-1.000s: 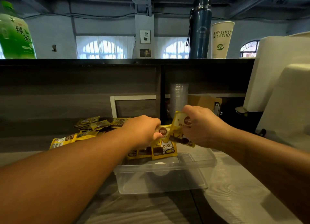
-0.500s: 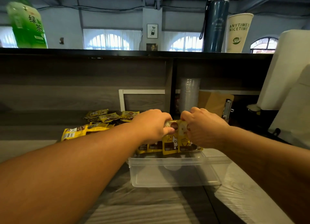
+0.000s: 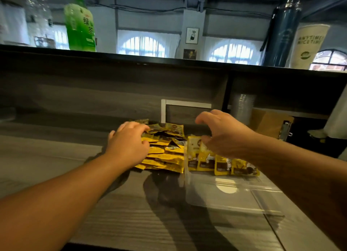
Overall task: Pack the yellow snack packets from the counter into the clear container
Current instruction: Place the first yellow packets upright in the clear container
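A loose pile of yellow snack packets lies on the grey wood counter. My left hand rests on the pile's left side, its fingers laid over the top packets and the thumb against their edge. Just right of the pile stands the clear container. A row of yellow packets stands upright along its far wall. My right hand hovers above that row, fingers spread and curved, holding nothing.
On the raised ledge stand a green tea bottle, a dark blue flask and a paper cup. Behind the container are a stack of clear cups, a brown clipboard and a white frame.
Both hands have let go of the packets they held over the container. The left hand has moved left onto the pile; the right hand has lifted and opened. The view has swung left.
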Motion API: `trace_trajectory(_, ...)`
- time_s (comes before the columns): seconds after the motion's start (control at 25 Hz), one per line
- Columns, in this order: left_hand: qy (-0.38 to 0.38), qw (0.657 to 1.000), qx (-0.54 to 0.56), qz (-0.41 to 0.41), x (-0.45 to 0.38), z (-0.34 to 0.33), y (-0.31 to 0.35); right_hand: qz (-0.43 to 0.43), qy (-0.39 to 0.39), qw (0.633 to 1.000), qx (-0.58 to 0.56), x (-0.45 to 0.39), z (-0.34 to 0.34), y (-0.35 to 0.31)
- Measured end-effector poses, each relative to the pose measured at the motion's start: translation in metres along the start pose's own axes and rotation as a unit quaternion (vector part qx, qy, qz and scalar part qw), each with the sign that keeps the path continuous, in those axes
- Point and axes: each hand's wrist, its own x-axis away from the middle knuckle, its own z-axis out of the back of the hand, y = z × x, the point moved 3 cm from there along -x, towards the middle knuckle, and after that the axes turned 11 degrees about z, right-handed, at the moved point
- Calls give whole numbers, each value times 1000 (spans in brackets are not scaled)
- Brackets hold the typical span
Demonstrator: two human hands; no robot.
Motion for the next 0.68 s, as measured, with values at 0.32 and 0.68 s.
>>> trace_trajectory(0.32, -53, 997, -19, 60, 0, -18, -64, 64, -119, 991, 3, -69, -50, -72)
trace_trajectory(0.68, 22, 985, 168, 38, 13, 14, -56, 31, -223, 972, 68, -105, -98, -66)
